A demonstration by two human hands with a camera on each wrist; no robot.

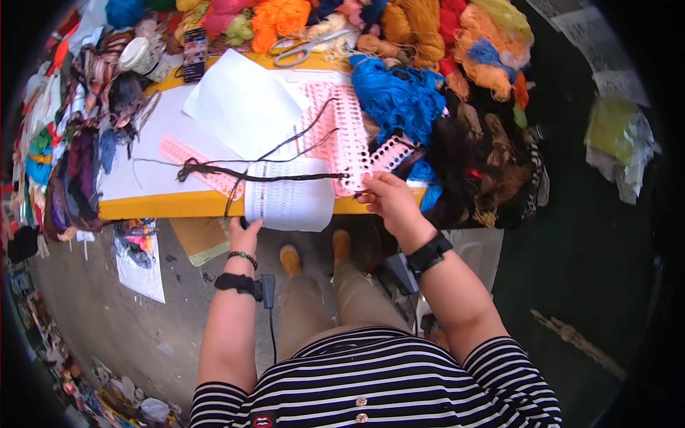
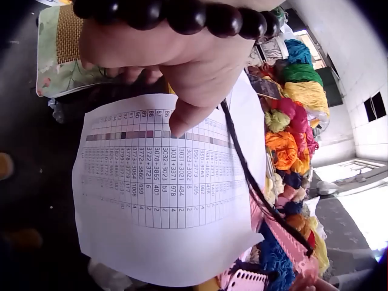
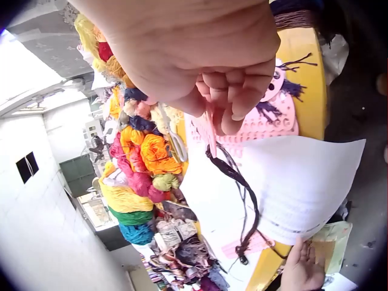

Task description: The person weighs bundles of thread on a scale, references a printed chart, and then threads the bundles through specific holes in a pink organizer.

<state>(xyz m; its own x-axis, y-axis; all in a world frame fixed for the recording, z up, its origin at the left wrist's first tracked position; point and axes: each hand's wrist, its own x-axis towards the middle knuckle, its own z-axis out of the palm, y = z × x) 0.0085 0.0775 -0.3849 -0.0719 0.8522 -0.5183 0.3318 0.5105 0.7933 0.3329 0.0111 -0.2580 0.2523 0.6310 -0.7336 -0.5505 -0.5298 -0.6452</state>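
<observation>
At the front edge of the table my left hand (image 1: 245,237) holds a printed chart sheet (image 1: 292,203), thumb over the printed numbers in the left wrist view. The sheet curves down past the edge. My right hand (image 1: 394,202) pinches the near end of a pink perforated card (image 1: 349,132), its fingers curled in the right wrist view. A black thread bundle (image 1: 267,176) runs from a hole in that card leftward across the sheet to a knot. Beneath the knot lies another pink perforated strip (image 1: 189,157).
Blank white paper (image 1: 242,100) lies behind the chart. Scissors (image 1: 310,48), a white cup (image 1: 143,58) and piles of coloured yarn ring the table. Blue yarn (image 1: 396,93) and dark yarn (image 1: 457,157) crowd the right side. The yellow table edge (image 1: 171,207) runs along the front.
</observation>
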